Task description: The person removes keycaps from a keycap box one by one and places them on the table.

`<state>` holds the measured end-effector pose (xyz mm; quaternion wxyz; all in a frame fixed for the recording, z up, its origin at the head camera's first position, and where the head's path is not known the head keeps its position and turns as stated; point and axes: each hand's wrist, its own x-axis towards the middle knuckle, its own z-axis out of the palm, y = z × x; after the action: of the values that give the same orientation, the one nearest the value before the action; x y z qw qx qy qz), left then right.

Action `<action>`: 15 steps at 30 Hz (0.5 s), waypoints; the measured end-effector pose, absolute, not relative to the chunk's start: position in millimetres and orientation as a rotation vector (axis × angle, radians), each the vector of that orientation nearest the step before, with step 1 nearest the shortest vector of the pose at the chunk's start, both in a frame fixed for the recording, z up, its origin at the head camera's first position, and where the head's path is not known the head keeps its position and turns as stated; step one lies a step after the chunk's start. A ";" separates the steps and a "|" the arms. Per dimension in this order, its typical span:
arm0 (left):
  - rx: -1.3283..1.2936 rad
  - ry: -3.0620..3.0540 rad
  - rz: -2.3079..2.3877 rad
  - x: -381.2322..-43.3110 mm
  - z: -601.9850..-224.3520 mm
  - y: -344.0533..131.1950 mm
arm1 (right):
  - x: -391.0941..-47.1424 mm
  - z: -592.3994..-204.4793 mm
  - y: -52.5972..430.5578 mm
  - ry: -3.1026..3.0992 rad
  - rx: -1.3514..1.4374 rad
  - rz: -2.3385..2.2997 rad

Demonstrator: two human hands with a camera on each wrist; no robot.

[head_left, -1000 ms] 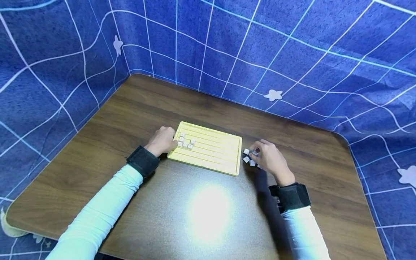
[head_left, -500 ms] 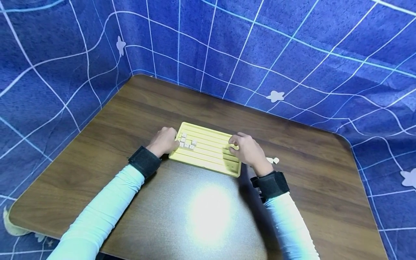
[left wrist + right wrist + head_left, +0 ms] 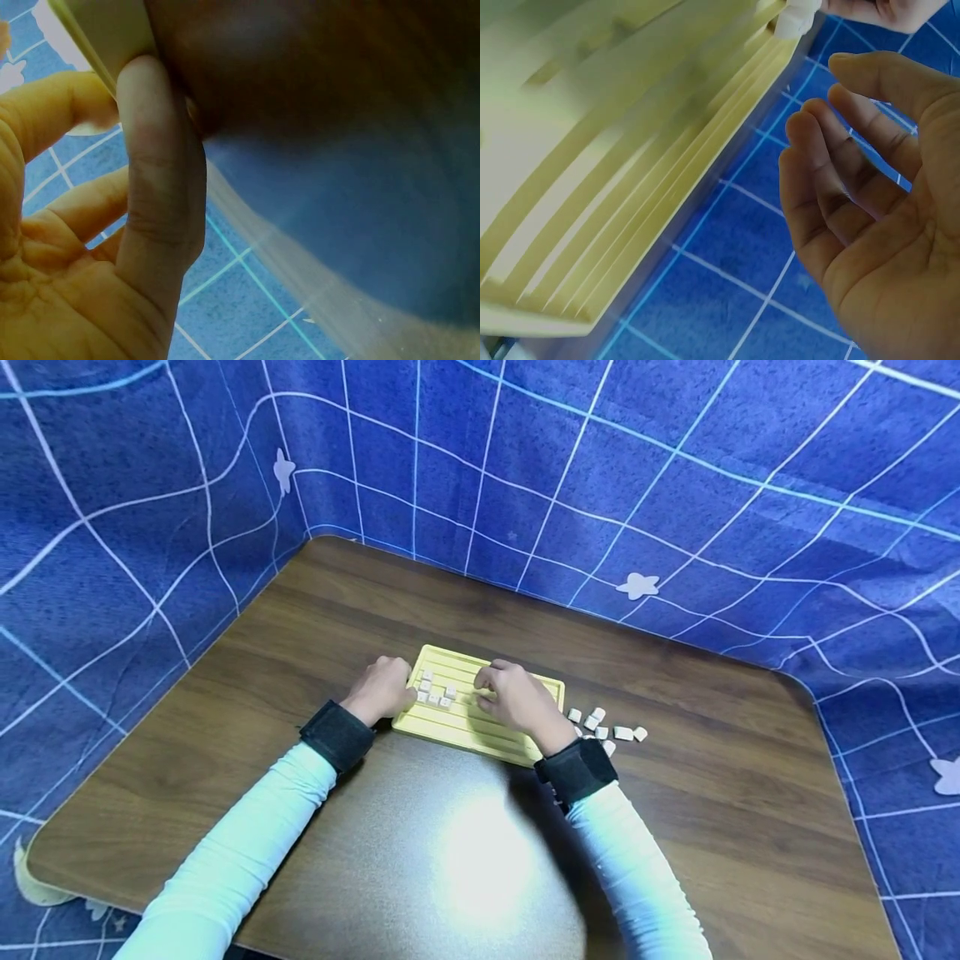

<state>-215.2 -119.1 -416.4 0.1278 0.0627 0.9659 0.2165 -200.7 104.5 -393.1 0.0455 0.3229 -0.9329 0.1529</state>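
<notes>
In the head view a shallow yellow tray (image 3: 450,734) with raised parallel ridges lies mid-table. My left hand (image 3: 381,690) grips its left edge; the left wrist view has the thumb (image 3: 154,150) pressed on the tray wall (image 3: 112,34). Several small white blocks (image 3: 433,700) with tiny dark marks sit between the ridges near that hand. Over the tray's middle hovers my right hand (image 3: 517,697), fingers loosely bent and thumb apart. Nothing shows between its fingers in the right wrist view, where a white block (image 3: 799,19) stands at the tray's far end.
Just beyond the tray's right end, several loose white blocks (image 3: 622,733) are scattered on the brown wooden table (image 3: 720,760), partly behind the right wrist. A blue curtain (image 3: 480,468) with white grid lines hangs around the table's far and left sides.
My right hand has moved left from the loose blocks to above the middle of the tray, uncovering those blocks. The left hand keeps its grip on the tray edge.
</notes>
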 end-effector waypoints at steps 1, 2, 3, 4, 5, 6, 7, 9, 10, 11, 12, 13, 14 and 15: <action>0.181 2.812 0.626 -215.0 -416.1 -118.9 | -201.6 -393.0 101.4 -2.863 0.990 0.463; 0.178 2.812 0.627 -214.8 -415.8 -118.6 | -202.3 -392.9 98.4 -2.876 0.992 0.458; 0.180 2.808 0.632 -214.6 -415.7 -118.4 | -203.0 -392.8 95.7 -2.894 0.987 0.451; 0.185 2.810 0.635 -214.5 -415.6 -118.1 | -203.6 -392.6 93.3 -2.908 0.984 0.445; 0.191 2.811 0.637 -214.4 -415.8 -118.1 | -204.2 -392.6 91.0 -2.917 0.983 0.441; 0.190 2.814 0.638 -214.4 -416.0 -118.0 | -204.7 -392.6 88.8 -2.925 0.984 0.437; 0.193 2.817 0.638 -214.3 -416.2 -118.1 | -205.3 -392.6 86.6 -2.928 0.988 0.436; 0.199 2.824 0.639 -214.2 -416.5 -118.5 | -206.5 -392.8 82.4 -2.920 1.004 0.447; 0.202 2.832 0.636 -214.2 -416.6 -118.8 | -207.0 -392.7 80.4 -2.912 1.016 0.457; 0.201 2.837 0.635 -214.2 -416.7 -119.3 | -207.6 -392.8 78.5 -2.905 1.029 0.466; 0.202 2.846 0.631 -214.3 -416.8 -119.5 | -208.3 -392.9 76.5 -2.899 1.041 0.474; 0.206 2.852 0.632 -214.4 -416.9 -120.0 | -209.0 -392.9 74.7 -2.893 1.052 0.484; 0.209 2.857 0.631 -214.6 -417.1 -120.4 | -209.7 -393.0 73.1 -2.890 1.060 0.489; 0.212 2.862 0.629 -214.6 -417.3 -120.8 | -210.3 -393.0 71.7 -2.888 1.068 0.490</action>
<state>-214.6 -120.8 -417.3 0.1014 0.0719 0.9691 0.2130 -210.3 71.7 -393.0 0.0120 0.3424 -0.9262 0.1570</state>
